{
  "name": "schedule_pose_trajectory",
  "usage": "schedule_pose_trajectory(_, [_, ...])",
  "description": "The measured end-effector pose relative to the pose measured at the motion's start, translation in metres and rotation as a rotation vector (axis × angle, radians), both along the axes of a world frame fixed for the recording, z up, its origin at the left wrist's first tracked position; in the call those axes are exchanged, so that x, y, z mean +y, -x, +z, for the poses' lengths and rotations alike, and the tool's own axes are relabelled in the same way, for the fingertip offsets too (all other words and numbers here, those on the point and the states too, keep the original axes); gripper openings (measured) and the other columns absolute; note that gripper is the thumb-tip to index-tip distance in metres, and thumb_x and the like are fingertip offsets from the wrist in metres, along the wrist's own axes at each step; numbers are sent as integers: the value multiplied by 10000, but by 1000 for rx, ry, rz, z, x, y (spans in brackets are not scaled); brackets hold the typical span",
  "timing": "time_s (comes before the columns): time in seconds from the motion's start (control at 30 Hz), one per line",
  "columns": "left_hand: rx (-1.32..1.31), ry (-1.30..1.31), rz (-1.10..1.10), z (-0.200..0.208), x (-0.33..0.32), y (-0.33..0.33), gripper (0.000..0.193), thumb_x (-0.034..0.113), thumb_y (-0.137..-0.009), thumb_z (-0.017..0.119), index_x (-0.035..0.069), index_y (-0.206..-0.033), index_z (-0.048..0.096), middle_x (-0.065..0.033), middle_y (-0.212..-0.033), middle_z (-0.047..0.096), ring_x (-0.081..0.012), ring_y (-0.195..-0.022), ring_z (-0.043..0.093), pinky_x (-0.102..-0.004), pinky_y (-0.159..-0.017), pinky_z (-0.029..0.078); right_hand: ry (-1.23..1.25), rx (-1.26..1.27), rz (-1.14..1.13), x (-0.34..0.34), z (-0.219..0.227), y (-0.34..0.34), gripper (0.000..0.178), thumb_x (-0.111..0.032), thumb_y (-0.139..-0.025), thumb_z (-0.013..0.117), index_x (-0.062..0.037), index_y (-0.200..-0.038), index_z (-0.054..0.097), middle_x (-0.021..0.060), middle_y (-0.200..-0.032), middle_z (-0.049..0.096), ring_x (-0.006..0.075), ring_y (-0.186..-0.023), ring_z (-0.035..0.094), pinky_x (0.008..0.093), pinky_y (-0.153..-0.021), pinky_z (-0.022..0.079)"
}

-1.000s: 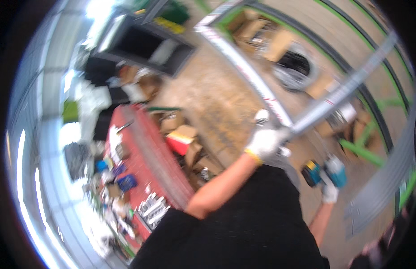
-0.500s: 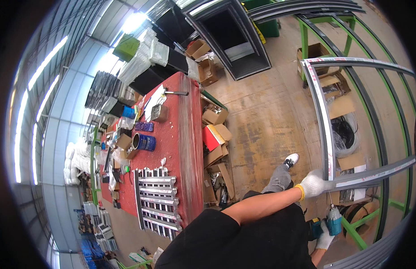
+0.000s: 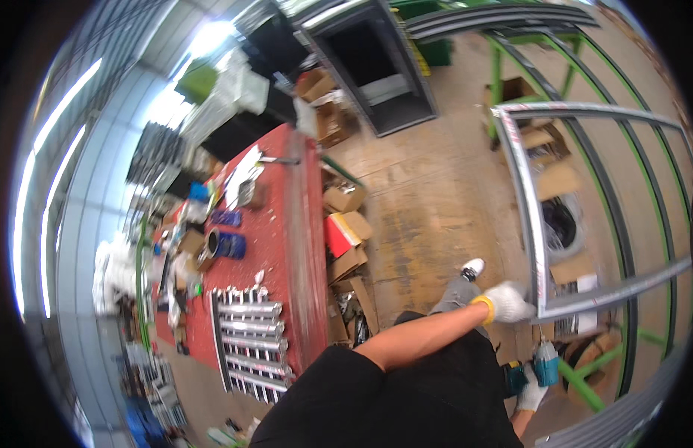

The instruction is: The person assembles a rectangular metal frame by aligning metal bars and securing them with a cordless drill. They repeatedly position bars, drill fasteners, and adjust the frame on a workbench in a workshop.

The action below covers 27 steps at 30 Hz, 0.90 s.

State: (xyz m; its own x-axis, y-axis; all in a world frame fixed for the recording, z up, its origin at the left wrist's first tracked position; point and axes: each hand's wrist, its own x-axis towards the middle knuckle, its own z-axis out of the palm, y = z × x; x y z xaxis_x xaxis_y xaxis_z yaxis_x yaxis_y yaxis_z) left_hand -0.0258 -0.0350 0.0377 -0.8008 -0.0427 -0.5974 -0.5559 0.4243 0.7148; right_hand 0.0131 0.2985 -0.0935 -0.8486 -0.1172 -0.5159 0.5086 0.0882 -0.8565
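Drill (image 3: 546,366), teal, clamped in gloved right grip (image 3: 533,394) at lower right of view, nose just below the corner of a grey metal frame (image 3: 537,231). Just above, gloved left grip (image 3: 508,303) at that same corner; cannot tell whether closed. Frame reaching across right of view, over green rack (image 3: 581,387). Farther off at left, red bench (image 3: 275,239) bearing silvery bars (image 3: 251,326) and blue tin (image 3: 231,245). Beyond, at upper centre, dark rectangular casing (image 3: 395,112) beside cardboard boxes (image 3: 333,123).
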Motion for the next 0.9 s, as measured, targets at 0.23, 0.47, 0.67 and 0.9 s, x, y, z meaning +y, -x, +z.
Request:
schedule_pose_trajectory(0.23, [368,-31,-249,62,-59,49,345,296,-893,667,-1,-1061,721,-248,-952,745,-367,-927,748,-457,-849,572,-164,170,-322,-65,61,-60,579,84,-831,736,-17,-1395,651,25,-1293,690,161,-1155,642,340,-1056,486])
schedule_pose_trajectory(0.47, [154,168,-1118,37,-40,171,743,477,-721,834,-53,-1223,699,-235,-1136,747,-333,-1080,727,-395,-943,559,-107,102,-1018,-162,68,-114,404,43,-861,768,-30,-1245,664,20,-1073,699,117,-960,672,315,-861,567])
schedule_pose_trajectory(0.67, [-112,-87,-1341,-3,30,193,552,240,-746,792,-103,-1169,699,-135,-983,760,-192,-904,707,-341,-842,563,-57,114,-1397,-252,72,-113,332,-13,-841,835,-67,-1133,685,6,-1005,697,126,-913,676,305,-823,554])
schedule_pose_trajectory(0.9, [-150,-288,-1242,-28,47,192,431,229,-912,789,-85,-1195,702,-102,-1080,744,-166,-933,659,-335,-889,525,-629,157,-1232,-373,52,-91,484,-170,-859,881,-59,-1293,698,114,-1232,754,252,-1100,735,366,-946,586])
